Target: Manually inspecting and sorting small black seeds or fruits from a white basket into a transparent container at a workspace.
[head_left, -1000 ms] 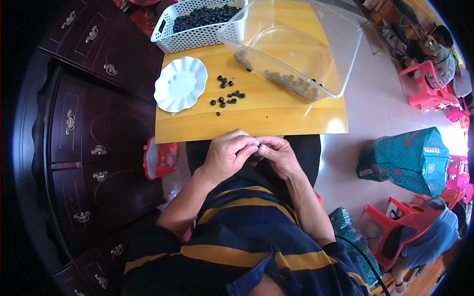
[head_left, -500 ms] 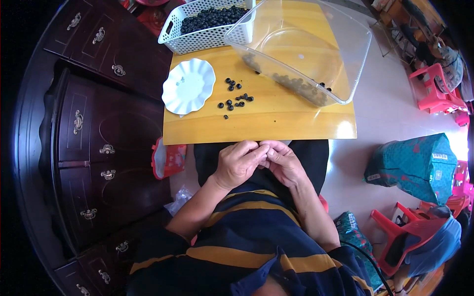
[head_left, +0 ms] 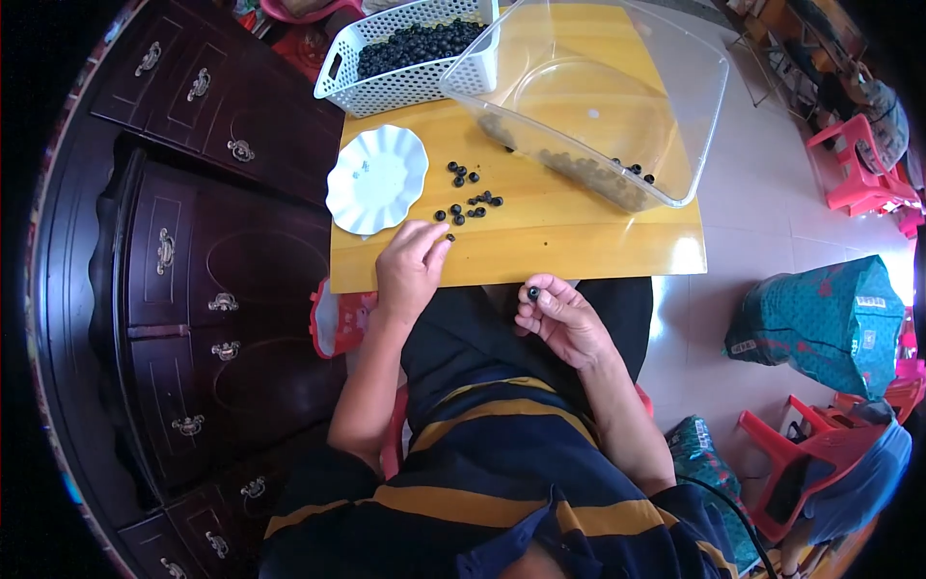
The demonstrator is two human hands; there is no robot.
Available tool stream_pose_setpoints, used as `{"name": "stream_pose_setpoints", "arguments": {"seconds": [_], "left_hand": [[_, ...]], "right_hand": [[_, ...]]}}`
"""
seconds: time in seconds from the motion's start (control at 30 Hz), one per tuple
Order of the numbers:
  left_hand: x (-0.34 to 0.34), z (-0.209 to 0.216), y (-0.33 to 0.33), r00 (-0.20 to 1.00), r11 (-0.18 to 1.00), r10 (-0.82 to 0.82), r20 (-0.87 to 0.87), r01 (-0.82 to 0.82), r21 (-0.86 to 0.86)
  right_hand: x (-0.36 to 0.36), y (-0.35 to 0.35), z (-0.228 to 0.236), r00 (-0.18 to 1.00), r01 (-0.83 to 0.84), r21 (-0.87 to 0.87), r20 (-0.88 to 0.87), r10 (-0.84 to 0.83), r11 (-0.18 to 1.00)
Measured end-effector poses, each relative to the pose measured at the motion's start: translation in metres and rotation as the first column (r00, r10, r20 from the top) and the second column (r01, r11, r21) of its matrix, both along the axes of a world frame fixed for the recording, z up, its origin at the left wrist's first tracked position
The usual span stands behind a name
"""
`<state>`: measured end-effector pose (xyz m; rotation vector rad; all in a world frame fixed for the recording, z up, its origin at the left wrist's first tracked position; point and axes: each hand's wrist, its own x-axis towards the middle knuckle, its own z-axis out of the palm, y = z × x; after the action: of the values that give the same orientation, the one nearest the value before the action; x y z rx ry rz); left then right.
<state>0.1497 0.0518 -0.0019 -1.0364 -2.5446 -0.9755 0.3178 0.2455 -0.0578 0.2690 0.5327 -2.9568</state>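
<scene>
So, the right hand (head_left: 564,318) has a small black piece (head_left: 533,293) pinched between thumb and finger, out past the near edge of the worktop (head_left: 598,253), above the lap (head_left: 453,333). The left hand (head_left: 410,265) reaches over that same edge toward the left corner, thumb and fingertips right by a lone piece (head_left: 450,237); can't tell if it's actually gripping it.

The other loose pieces (head_left: 457,208) sit in little clusters just beyond, with the plate (head_left: 376,179) on their left, right up at the left edge. Far end's crowded: basket (head_left: 386,96) with a heap of more pieces (head_left: 420,53), then the clear tub (head_left: 704,145), its rim showing past the right edge from this angle.

Roomiest bit is the yellow wood from the clusters across to the near right corner. Cabinet (head_left: 260,261) is close on the left; on the right, pale floor (head_left: 680,318) runs between worktop and teal bag (head_left: 820,318).
</scene>
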Motion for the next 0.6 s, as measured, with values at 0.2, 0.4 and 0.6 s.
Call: {"name": "stream_pose_setpoints", "arguments": {"seconds": [0.2,0.4,0.6], "left_hand": [[-0.011,-0.004,0.001,0.991,0.984,-0.131,-0.002,0.130,-0.119],[-0.013,0.002,0.005,0.981,0.948,-0.190,-0.036,0.174,-0.267],[0.015,0.015,0.009,0.947,0.978,-0.196,0.254,0.207,-0.018]], "right_hand": [[-0.001,0.004,0.000,1.000,-0.007,0.011,0.012,0.006,1.000],[0.000,0.006,-0.002,1.000,-0.014,0.010,0.024,0.013,1.000],[0.000,0.005,-0.004,0.999,0.005,-0.041,0.052,-0.003,0.999]]}}
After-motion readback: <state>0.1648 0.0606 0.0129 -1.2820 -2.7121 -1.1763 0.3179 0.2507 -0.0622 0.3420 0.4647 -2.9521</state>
